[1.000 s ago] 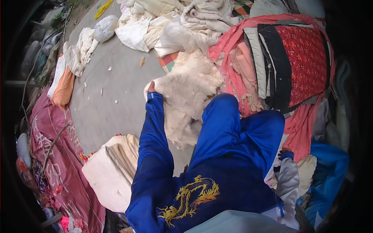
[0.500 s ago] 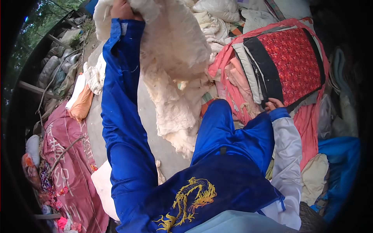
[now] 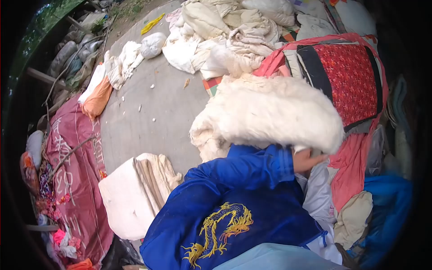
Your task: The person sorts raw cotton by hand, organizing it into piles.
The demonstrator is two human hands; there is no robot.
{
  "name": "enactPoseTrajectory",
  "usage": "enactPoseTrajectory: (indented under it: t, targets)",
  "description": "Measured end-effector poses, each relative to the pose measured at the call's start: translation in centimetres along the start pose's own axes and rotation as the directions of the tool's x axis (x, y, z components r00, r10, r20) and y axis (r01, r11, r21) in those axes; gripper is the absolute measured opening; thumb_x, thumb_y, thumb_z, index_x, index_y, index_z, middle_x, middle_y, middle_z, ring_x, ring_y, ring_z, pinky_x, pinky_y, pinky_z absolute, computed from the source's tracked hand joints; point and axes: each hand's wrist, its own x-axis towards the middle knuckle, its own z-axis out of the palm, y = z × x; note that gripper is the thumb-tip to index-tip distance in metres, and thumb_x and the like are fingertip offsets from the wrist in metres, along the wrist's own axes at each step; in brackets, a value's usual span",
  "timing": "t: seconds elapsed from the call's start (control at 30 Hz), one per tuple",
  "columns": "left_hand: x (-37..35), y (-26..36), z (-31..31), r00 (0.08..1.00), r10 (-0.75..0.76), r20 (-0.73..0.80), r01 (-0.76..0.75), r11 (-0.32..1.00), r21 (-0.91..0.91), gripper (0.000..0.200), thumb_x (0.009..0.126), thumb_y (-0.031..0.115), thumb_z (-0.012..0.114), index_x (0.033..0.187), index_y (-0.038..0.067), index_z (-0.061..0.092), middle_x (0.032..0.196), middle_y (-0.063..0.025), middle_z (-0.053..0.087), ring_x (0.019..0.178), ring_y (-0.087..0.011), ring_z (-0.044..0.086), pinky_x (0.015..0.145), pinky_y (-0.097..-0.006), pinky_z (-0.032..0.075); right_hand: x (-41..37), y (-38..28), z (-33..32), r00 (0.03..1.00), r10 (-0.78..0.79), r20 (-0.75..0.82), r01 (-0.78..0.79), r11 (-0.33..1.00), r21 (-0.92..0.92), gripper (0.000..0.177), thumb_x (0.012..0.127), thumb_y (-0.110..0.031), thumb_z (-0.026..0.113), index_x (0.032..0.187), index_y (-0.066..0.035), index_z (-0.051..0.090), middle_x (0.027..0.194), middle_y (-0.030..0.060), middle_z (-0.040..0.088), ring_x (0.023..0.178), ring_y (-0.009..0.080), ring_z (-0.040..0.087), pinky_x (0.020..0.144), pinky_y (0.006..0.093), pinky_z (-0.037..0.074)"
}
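A thick, fluffy sheet of cream cotton batting is bunched in a roll across my lap, its ragged edge drooping on the left. My left hand, in a blue sleeve, has crossed to the right and grips the batting's lower right edge; part of the fingers is hidden by the wadding. My right hand cannot be seen; only its white sleeve shows under the left forearm.
Folded cream batting lies at the lower left on the grey ground sheet. White cloths are heaped at the back. To the right sits a red floral quilt in pink cloth. A maroon sack lies left.
My left hand has swung from the far upper left down to the right, drawing the batting across my lap. The folded batting and ground sheet are now uncovered. My right hand has gone out of sight.
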Motion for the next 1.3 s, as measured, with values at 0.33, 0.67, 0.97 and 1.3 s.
enactPoseTrajectory:
  t: [0.33,0.67,0.97,1.3]
  targets:
    - [-22.5,-17.6,-22.8,0.683,-0.711,-0.167,0.401,0.557,-0.728,0.043,0.098,0.038,0.053,0.079,0.001,0.063,0.076,-0.0154,0.069,0.074,-0.0298,0.071,0.077,-0.0431,0.058,-9.0,-5.3,-13.8,0.855,0.434,-0.284,-0.497,0.843,-0.208,0.062,0.086,-0.024,0.070,0.136,0.001,0.043,0.118,0.0174,0.062,0.105,0.0261,0.063,0.085,0.0364,0.054]
    - [-23.9,-35.8,-32.8,0.503,-0.769,-0.394,-0.266,0.296,-0.917,0.075,0.088,0.057,0.061,0.138,0.003,0.046,0.126,-0.0162,0.059,0.112,-0.0240,0.060,0.094,-0.0357,0.050,-8.5,-12.3,-13.8,0.706,0.572,-0.418,-0.695,0.672,-0.255,0.056,0.087,-0.027,0.065,0.132,0.003,0.048,0.115,0.0159,0.064,0.103,0.0283,0.064,0.087,0.0380,0.055]
    - [-15.3,-39.2,-35.2,0.345,-0.849,-0.401,0.087,0.454,-0.887,0.064,0.090,0.049,0.061,0.135,0.004,0.049,0.123,-0.0132,0.061,0.109,-0.0221,0.061,0.093,-0.0348,0.050,1.9,-13.3,-13.3,0.677,0.729,-0.102,-0.736,0.673,-0.074,0.063,0.087,-0.030,0.063,0.136,0.003,0.041,0.118,0.0172,0.063,0.103,0.0301,0.064,0.089,0.0394,0.054]
    - [-22.5,-29.1,-24.7,0.405,-0.896,-0.184,0.339,0.334,-0.879,0.053,0.093,0.039,0.062,0.132,0.005,0.052,0.119,-0.0098,0.064,0.106,-0.0199,0.062,0.092,-0.0337,0.050,13.0,-15.8,-11.0,0.608,0.779,0.152,-0.784,0.620,-0.044,0.065,0.087,-0.029,0.061,0.138,0.004,0.039,0.123,0.0209,0.060,0.105,0.0335,0.064,0.088,0.0420,0.054]
